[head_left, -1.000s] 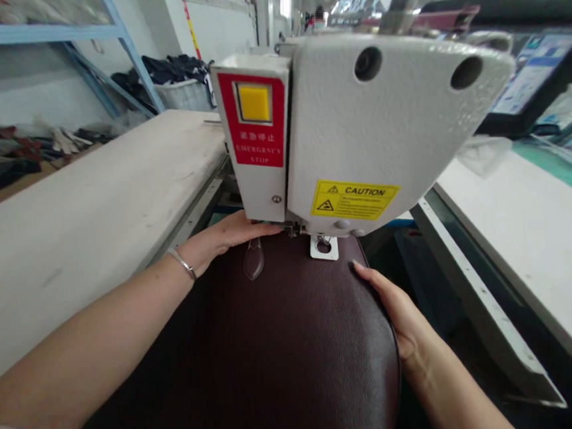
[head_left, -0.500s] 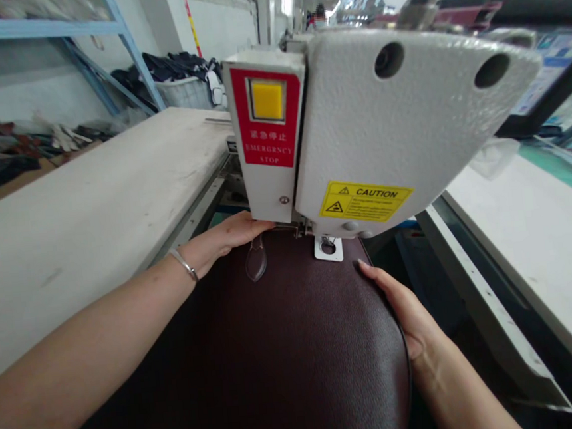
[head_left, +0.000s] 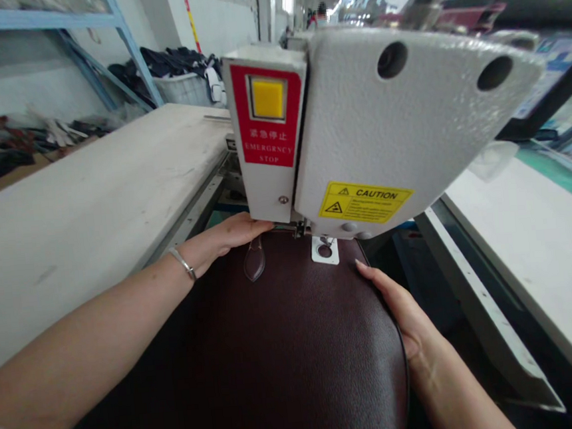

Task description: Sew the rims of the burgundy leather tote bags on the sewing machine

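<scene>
While a dark maroon leather panel (head_left: 298,353) is held flat below the sewing machine head (head_left: 358,128), its far edge is placed just beside the presser foot (head_left: 294,229). Neither grip is closed: the left hand (head_left: 232,232) is spread on that edge, and the right hand (head_left: 399,311) is pressed against the curved side, with nothing pinched. A leather tab (head_left: 254,259) is attached at the panel's far end; no stitching can be made out. Farther off, at upper left, a basket (head_left: 185,93) is heaped with dark cloth (head_left: 167,61).

A dark burgundy pebbled-leather panel (head_left: 258,357) with a curved edge lies domed, a small pointed leather tab (head_left: 254,261) at its 12 o'clock edge, just beside the steel needle plate (head_left: 324,251).
</scene>
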`<state>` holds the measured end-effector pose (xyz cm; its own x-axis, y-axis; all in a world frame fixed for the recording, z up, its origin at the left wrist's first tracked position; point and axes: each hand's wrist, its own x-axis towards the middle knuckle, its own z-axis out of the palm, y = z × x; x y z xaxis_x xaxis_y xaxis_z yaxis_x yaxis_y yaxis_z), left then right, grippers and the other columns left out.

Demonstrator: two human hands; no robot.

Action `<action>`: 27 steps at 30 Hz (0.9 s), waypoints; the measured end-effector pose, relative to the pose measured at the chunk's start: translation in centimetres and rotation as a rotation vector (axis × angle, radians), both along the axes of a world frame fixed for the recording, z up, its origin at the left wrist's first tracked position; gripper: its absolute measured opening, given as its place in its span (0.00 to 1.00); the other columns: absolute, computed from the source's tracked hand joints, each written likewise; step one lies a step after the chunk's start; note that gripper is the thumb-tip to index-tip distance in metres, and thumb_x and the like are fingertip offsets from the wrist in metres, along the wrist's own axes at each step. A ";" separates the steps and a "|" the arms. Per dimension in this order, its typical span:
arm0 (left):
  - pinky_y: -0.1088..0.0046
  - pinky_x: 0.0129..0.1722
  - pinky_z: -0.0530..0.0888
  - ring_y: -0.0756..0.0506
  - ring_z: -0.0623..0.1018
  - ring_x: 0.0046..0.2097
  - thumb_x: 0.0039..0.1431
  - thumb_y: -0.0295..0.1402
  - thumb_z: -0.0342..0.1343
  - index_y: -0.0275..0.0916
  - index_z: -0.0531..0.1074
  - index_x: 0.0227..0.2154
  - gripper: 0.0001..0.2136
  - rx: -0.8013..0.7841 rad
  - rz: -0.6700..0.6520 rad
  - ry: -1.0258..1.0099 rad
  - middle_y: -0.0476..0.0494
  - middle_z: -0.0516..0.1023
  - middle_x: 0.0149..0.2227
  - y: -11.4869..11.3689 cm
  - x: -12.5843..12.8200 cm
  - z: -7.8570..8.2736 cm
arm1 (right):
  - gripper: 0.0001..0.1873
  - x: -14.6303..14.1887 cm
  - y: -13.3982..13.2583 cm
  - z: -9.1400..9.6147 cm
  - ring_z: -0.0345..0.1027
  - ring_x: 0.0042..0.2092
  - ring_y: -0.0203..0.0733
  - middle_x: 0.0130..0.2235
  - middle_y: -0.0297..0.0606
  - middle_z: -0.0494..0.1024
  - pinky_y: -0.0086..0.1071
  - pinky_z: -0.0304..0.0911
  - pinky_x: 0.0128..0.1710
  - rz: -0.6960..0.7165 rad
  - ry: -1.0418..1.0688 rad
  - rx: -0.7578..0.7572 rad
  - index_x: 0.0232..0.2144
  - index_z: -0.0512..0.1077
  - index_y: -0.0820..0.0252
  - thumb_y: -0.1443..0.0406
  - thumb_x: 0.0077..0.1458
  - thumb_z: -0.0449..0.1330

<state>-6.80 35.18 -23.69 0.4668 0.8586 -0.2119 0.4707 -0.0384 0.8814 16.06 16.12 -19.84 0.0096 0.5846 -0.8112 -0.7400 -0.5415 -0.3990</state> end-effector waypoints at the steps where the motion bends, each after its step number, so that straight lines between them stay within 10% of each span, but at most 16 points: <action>1: 0.60 0.54 0.74 0.35 0.79 0.51 0.49 0.51 0.62 0.39 0.81 0.41 0.23 0.016 -0.017 -0.008 0.39 0.83 0.46 0.2 -0.1 -0.2 | 0.19 0.0 0.0 -0.1 0.81 0.31 0.50 0.29 0.45 0.84 0.41 0.77 0.41 0.001 0.000 0.006 0.51 0.78 0.66 0.62 0.61 0.60; 16: 0.57 0.57 0.71 0.34 0.78 0.53 0.50 0.51 0.61 0.37 0.82 0.41 0.23 0.051 -0.048 0.010 0.38 0.83 0.46 0.2 -0.3 0.1 | 0.18 0.7 2.4 -1.0 0.74 0.24 0.44 0.28 0.40 0.83 0.39 0.75 0.35 0.163 -0.302 0.172 0.46 0.76 0.62 0.68 0.50 0.63; 27: 0.59 0.45 0.76 0.33 0.80 0.44 0.49 0.52 0.61 0.36 0.79 0.30 0.21 -0.104 0.002 0.103 0.36 0.82 0.37 0.0 -0.1 0.4 | 0.25 0.9 3.1 -1.5 0.79 0.39 0.50 0.35 0.40 0.85 0.40 0.73 0.44 0.128 -0.308 0.258 0.46 0.75 0.59 0.69 0.40 0.68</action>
